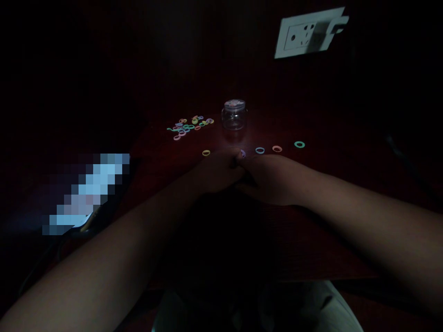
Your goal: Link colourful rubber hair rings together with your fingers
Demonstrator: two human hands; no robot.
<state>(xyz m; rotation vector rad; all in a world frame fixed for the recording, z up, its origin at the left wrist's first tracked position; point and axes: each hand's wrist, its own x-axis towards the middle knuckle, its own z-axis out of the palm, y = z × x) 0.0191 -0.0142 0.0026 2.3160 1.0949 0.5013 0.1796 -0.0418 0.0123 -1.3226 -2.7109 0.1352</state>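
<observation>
Both hands meet at the middle of the dark red table [287, 244]. My left hand [221, 169] has its fingers drawn together beside a purple ring [242, 154]; whether it grips the ring is hidden. My right hand [277, 179] touches the left one, its fingers in deep shadow. A yellow ring [206, 153] lies just beyond the left hand. Beyond the right hand are a blue ring [260, 150], an orange ring [277, 149] and a green ring [299, 145]. Behind the hands stands a clear lidded jar [234, 121].
Several coloured rings [187, 127] lie scattered left of the jar. At the left is a lit, pixelated screen [93, 189] with a cable near it. A white wall socket [308, 36] is at the upper right. The surroundings are very dark.
</observation>
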